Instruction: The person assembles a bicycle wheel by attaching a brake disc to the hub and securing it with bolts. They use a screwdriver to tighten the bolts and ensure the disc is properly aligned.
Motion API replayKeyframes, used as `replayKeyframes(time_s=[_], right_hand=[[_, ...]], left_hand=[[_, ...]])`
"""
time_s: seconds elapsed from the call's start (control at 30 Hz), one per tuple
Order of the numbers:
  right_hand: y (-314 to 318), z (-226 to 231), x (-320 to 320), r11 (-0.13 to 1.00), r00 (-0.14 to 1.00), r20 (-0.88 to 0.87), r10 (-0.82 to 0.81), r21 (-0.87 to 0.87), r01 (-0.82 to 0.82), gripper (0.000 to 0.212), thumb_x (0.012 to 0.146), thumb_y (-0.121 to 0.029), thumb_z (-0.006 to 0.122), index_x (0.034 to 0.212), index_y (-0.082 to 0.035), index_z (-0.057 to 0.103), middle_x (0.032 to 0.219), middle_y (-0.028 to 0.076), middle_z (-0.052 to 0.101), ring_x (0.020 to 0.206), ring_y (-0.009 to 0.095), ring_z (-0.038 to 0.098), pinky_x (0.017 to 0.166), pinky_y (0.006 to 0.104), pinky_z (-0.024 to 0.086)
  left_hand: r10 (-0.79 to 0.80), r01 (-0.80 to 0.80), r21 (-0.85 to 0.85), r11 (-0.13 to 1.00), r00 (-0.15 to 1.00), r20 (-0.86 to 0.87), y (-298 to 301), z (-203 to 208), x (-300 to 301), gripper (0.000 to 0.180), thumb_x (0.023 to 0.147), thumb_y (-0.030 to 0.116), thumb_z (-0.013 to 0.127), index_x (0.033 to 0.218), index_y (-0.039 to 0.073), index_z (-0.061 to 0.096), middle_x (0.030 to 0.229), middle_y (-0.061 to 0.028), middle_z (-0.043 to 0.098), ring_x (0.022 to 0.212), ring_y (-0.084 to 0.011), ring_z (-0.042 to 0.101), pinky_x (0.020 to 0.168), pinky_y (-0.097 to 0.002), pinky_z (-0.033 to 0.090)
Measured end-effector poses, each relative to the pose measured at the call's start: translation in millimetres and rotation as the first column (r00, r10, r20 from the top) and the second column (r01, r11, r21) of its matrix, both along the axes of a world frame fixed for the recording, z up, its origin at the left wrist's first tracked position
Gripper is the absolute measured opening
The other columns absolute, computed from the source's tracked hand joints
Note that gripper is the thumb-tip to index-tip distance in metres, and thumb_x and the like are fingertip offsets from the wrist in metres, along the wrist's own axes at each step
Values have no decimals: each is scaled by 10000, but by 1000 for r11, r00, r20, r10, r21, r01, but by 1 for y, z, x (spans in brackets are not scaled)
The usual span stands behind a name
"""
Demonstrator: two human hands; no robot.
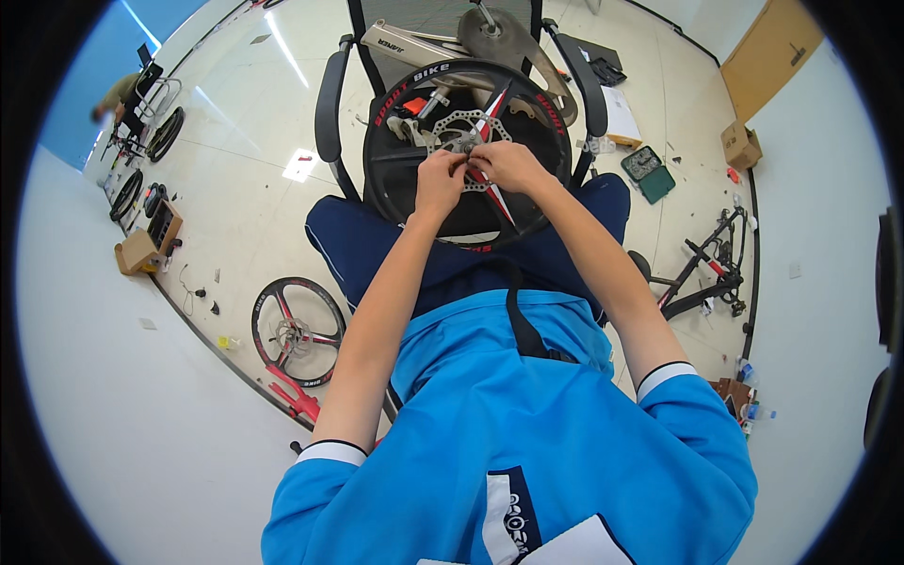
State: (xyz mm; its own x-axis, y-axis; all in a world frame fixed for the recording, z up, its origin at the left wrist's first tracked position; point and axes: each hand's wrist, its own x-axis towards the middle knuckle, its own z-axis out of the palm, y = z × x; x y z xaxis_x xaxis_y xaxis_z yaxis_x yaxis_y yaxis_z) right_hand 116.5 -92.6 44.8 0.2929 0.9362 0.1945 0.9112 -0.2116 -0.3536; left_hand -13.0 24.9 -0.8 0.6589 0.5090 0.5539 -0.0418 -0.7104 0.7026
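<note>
A pale tiled floor (235, 212) spreads around a person in a bright blue shirt (565, 414) and navy trousers (377, 240), while another person (121, 94) appears near the wall at upper left. A black office chair (329, 104) stands directly in front, its armrests on either side of the work. A black, red and white three-spoke bicycle wheel (399, 157) lies on the chair between the armrests, its near rim by the wearer's legs. Just beyond it is a pale metal frame part (414, 43). On the floor at right rests a black bicycle frame (711, 262); at left, a second three-spoke wheel (294, 336) lies beside a red fork (299, 403). Cardboard boxes sit along both sides of the room, one at right (741, 146) and one at left (137, 252), with an open green case (656, 185) near the chair. A silver brake disc (461, 117) circles the wheel's center. Over it, the left hand (443, 179) and right hand (507, 165) nearly meet, fingers drawn in narrow at the hub (461, 143); whether either grips a small part cannot be told.
</note>
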Motion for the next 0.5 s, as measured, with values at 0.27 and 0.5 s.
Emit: replayKeyframes(time_s=[0.27,0.5], right_hand=[[-3,-6,-1,977,989,128,70,193,-94,211,907,-278,601,896,-79,668,851,98,675,813,312,661,688,431,527],[-11,17,15,984,994,108,29,173,-47,216,849,-300,692,895,-98,634,840,93,668,804,309,659,663,411,514]], left_hand=[[1,-7,76,997,997,80,2,-1,1,122,829,38,670,934,-11,710,833,-153,639,757,-325,643,685,-377,512],[53,-60,120,991,997,60,-4,-3,2,141,832,34,661,956,-20,701,857,-162,629,779,-343,638,697,-386,512]])
